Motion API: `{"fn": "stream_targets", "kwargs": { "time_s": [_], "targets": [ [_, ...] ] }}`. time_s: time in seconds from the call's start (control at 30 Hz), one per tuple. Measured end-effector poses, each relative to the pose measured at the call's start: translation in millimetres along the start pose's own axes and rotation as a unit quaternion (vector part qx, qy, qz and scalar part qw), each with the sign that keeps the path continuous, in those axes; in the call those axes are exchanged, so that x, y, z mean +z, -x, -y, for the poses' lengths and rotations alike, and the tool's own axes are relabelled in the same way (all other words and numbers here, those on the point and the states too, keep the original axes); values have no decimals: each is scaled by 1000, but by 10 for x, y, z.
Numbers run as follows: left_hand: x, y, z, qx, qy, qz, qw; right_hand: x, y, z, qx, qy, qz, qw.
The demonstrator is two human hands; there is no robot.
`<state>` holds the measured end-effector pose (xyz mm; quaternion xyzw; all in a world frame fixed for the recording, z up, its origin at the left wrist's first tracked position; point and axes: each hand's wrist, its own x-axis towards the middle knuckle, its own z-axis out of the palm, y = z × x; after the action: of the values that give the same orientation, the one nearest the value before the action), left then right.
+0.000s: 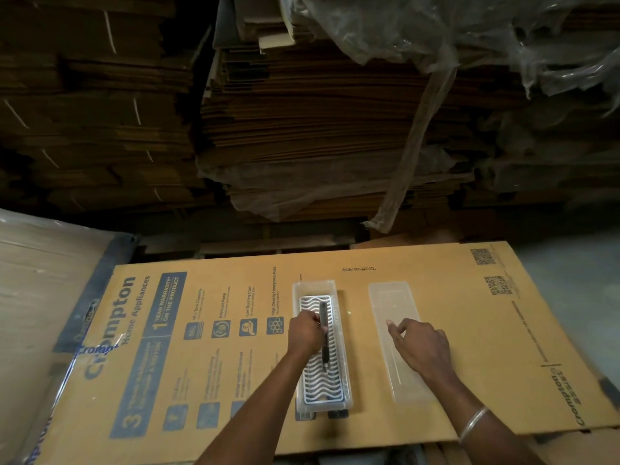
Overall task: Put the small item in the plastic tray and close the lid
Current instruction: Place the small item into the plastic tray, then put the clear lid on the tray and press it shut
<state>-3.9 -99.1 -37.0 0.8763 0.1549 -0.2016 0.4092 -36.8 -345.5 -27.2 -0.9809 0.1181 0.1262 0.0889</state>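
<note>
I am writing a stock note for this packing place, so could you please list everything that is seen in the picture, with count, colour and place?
plastic tray: 1, clear, open, on the cardboard sheet, centre
wavy grid insert: 1, white, lying inside the plastic tray
small item: 1, dark, slim stick shape, on the insert under the left hand
lid: 1, clear, flat on the cardboard sheet, right of the tray, apart from it
cardboard sheet: 1, brown with blue print, serves as work surface
stacks of flattened cartons: several, brown, behind the sheet
plastic film: loose, translucent, draped over the stacks, upper right
bracelet: 1, silver, on the right wrist
left hand: 1, gripping the small item
right hand: 1, open, fingers on the lid
</note>
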Motion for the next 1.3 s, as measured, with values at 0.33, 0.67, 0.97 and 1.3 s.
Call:
{"fn": "stream_targets", "kwargs": {
  "time_s": [0.33,0.67,0.97,1.3],
  "targets": [
    [118,-184,-32,19,-222,11,975,197,-43,-93,21,-1,33,999],
    [174,-271,-25,27,-224,-30,974,299,-145,-72,16,1,28,999],
    [218,-220,-11,32,-183,-61,981,386,-140,-33,25,39,5,999],
    [172,-175,-27,36,-196,-66,978,496,-102,56,118,-36,70,990]
  ]
}}
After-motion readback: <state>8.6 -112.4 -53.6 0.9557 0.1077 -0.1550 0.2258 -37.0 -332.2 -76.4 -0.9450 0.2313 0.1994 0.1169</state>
